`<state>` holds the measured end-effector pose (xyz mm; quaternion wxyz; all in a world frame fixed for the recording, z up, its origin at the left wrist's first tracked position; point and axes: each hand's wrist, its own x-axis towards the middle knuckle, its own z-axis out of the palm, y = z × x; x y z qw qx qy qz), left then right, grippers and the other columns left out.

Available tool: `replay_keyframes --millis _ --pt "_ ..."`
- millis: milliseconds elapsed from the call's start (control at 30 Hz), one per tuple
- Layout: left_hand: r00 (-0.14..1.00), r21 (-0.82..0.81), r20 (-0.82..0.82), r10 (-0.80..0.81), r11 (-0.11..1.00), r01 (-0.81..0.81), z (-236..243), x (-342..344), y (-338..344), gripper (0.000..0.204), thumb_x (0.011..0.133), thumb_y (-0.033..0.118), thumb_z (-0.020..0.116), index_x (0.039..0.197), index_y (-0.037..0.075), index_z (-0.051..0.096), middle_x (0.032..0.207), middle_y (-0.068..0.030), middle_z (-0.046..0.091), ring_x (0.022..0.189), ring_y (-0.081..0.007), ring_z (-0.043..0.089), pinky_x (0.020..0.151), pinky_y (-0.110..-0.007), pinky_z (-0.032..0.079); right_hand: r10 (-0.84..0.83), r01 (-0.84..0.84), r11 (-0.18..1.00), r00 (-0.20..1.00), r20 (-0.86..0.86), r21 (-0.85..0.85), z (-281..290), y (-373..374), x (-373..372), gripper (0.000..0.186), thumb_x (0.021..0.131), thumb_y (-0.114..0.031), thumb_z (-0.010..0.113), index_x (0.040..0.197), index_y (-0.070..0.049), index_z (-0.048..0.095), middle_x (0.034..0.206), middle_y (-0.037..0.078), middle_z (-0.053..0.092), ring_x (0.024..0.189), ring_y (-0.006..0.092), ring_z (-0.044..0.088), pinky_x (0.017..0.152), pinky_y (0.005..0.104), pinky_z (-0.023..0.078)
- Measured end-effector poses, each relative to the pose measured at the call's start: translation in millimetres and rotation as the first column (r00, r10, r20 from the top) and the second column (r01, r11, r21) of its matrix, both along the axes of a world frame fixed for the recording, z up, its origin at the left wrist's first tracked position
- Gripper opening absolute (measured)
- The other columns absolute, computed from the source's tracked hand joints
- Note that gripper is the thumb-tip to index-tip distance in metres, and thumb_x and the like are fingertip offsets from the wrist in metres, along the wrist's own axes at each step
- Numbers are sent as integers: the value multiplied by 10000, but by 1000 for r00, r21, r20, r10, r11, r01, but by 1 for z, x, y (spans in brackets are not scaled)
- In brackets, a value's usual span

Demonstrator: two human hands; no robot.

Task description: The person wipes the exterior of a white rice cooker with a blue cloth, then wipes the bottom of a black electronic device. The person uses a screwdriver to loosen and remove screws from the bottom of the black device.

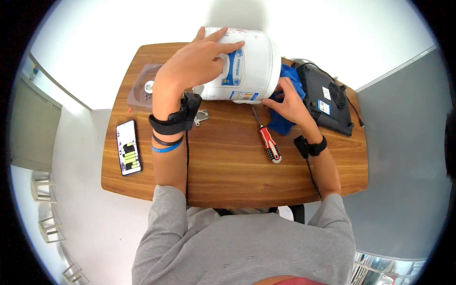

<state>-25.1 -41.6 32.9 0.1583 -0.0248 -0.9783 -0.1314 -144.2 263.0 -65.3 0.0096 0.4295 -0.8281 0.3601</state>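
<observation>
A white cylindrical appliance [254, 66] with blue-and-white labels lies on its side at the table's back. My left hand [194, 64] grips it from the left and above, some fingers spread over its upper surface. My right hand [287, 102] holds its right-end rim, thumb at the lower edge and fingers partly hidden beside a crumpled blue cloth [280, 123]. A red, black and white handled screwdriver [270, 145] lies below the appliance, its shaft toward it. Small metal brackets [201, 117] lie behind my left wrist.
A wooden table [228, 175] holds a phone [128, 147] at left, a clear plastic tray [137, 90] with small parts at back left, and a black fan-vented device [323, 95] with a cable at right. A grey panel stands at right; chairs line the left.
</observation>
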Motion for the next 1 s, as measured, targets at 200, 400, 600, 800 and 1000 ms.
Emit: replay_keyframes --millis 200,400,600,800,1000 --pt "1000 -16 -21 10 1000 -10 -4 0 -3 566 1059 269 620 1609 397 603 1809 -95 374 1678 -501 222 1300 -678 355 191 -127 978 867 460 -167 0 5 -29 731 1049 -262 809 1666 -86 459 1614 172 538 1479 313 559 1202 490 528" --pt "997 23 -45 -60 998 61 -7 0 -5 962 773 348 975 1629 387 539 1827 -91 334 1690 -494 181 1286 -716 360 184 -7 967 716 673 -256 2 -4 -52 444 1173 -216 600 1592 -84 530 1551 98 605 1381 218 618 1144 417 555" --pt "995 66 -15 -95 993 95 -1 1 -5 1101 686 237 1027 1642 372 496 1825 -107 331 1699 -464 173 1330 -696 307 184 -79 959 904 386 -270 -20 -10 -65 229 1092 -1 649 1308 -64 608 1225 19 662 1087 127 681 930 317 584" --pt "977 135 -70 -203 968 211 3 4 -15 1048 774 130 954 1679 256 441 1772 -126 420 1645 -382 365 1332 -565 391 151 -24 912 948 281 -409 22 2 -32 251 1099 13 630 1340 -51 602 1176 33 667 1048 112 688 907 295 568" --pt "981 226 -30 -190 955 192 -2 -7 -11 994 841 26 871 1705 199 410 1619 -187 598 1507 -411 557 1207 -544 517 200 -44 847 949 242 -529 54 10 -12 350 1100 -74 697 1445 -59 643 1186 13 683 1019 101 667 897 289 546"
